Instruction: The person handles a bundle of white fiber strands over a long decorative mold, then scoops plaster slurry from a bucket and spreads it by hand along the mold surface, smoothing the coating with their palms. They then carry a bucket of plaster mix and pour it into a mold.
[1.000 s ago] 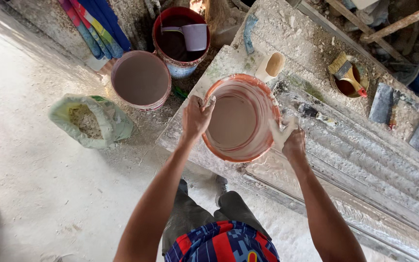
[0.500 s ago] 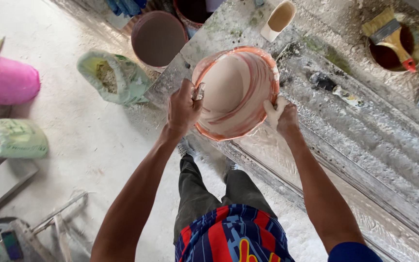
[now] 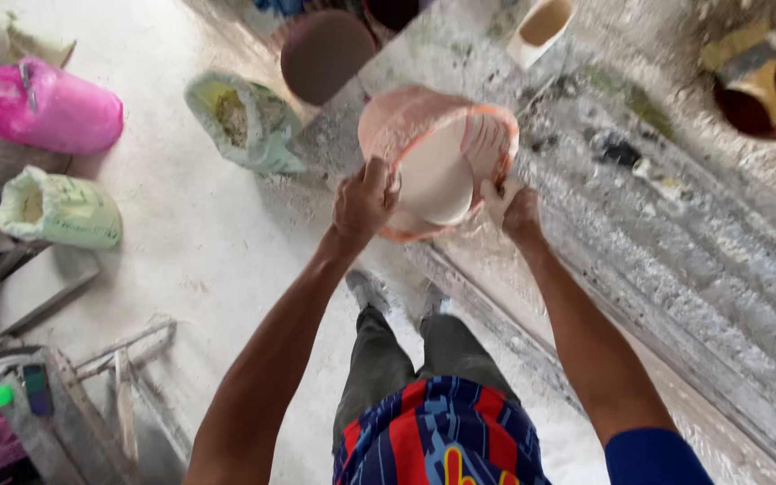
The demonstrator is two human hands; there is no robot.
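The fingers (image 3: 377, 180) of the left hand (image 3: 363, 202) and the right hand (image 3: 514, 208) are clamping opposite rims of a pink bucket (image 3: 437, 157), tilting it above the corrugated grey counter (image 3: 675, 269), presumably to shift its pale, creamy, smooth contents coating the streaked inner wall.

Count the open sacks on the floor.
2: one pale green sack just left of the bench, another pale green sack further left below the pink bag. Others may be cut off.
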